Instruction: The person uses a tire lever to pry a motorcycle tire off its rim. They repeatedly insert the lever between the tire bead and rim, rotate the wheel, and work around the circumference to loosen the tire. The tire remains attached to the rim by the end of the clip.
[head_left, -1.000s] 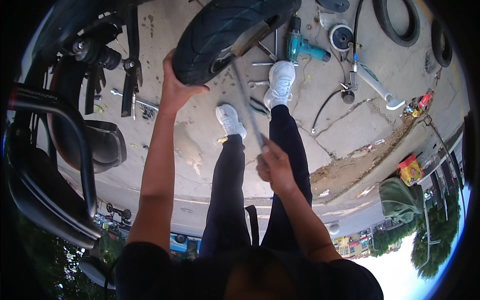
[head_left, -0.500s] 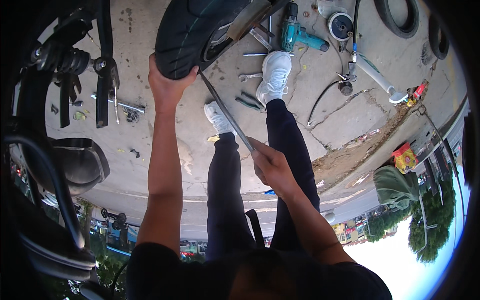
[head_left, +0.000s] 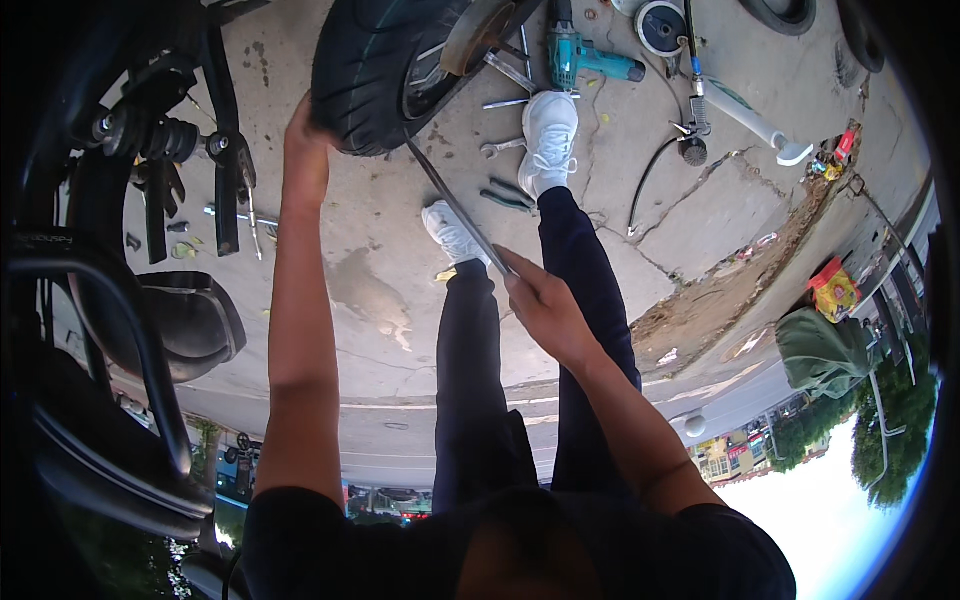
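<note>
Hands work at two points, with clock positions taken from the middle of the view, 12 at the top. Left hand (head_left: 306, 140) bears on the outer tread of the tire (head_left: 365, 85) at 11 o'clock; its fingers are hidden or blurred, so whether they close around the rubber cannot be told. Right hand (head_left: 545, 308) grasps the near end of a slim metal bar (head_left: 450, 198), thumb along the shaft. The bar points toward 11 o'clock and its far end meets the lower edge of the tire; whether it enters the gap beside the rim (head_left: 426, 78) cannot be seen.

Left-hand contact probably steadies the tire against the bar. The end grip likely gives the right hand the most leverage. Pliers (head_left: 508, 197) and a wrench (head_left: 503, 148) at 12 o'clock lie beside the right shoe (head_left: 550, 138), apparently within reach.

Clearances: the black frame (head_left: 228, 190) at 10 o'clock limits leftward travel of the left arm. The drill (head_left: 592, 60) at 1 o'clock and the shoe border the right side of the tire. Open concrete (head_left: 385, 270) at 9 o'clock, between left forearm and left leg, offers room. The right leg (head_left: 590, 270) stands just beside the right hand, limiting a swing toward 3 o'clock.
</note>
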